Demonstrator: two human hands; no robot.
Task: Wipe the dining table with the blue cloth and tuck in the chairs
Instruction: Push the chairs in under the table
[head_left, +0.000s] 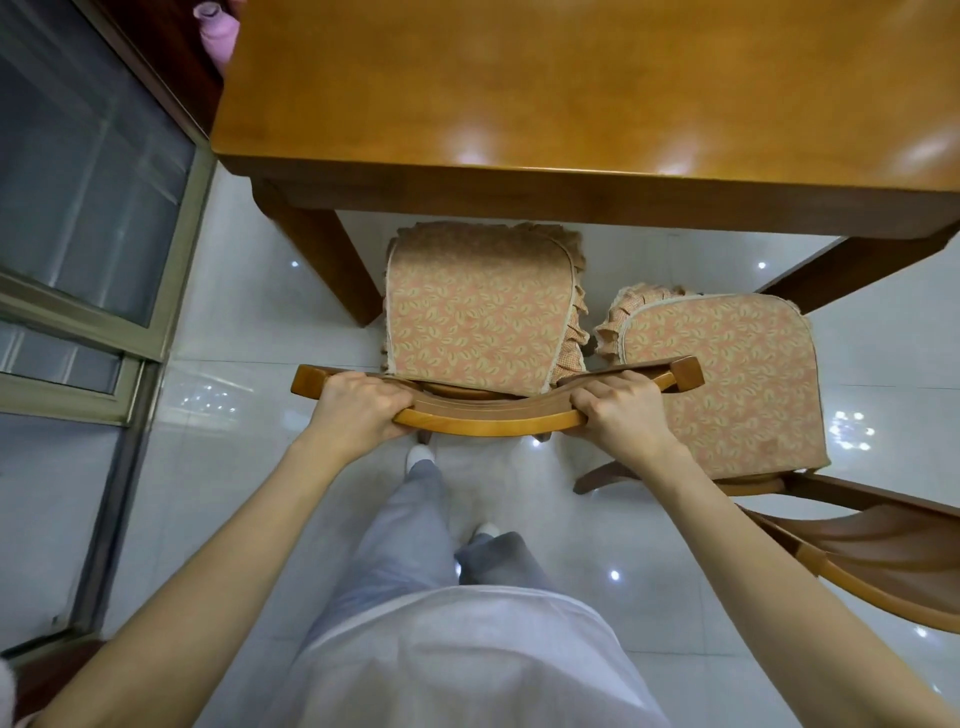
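A wooden chair (488, 421) with a patterned pink seat cushion (478, 306) stands in front of me, its seat front just under the edge of the wooden dining table (571, 104). My left hand (358, 408) grips the left part of the chair's curved top rail. My right hand (621, 410) grips the right part of the same rail. A second chair (727, 384) with the same cushion stands to the right, turned at an angle and further out from the table. No blue cloth is in view.
A table leg (327, 265) stands left of the chair seat, another (831, 270) at the right. A glass sliding door with a metal frame (93, 208) runs along the left. The floor (249, 389) is glossy white tile. My legs and feet are right behind the chair.
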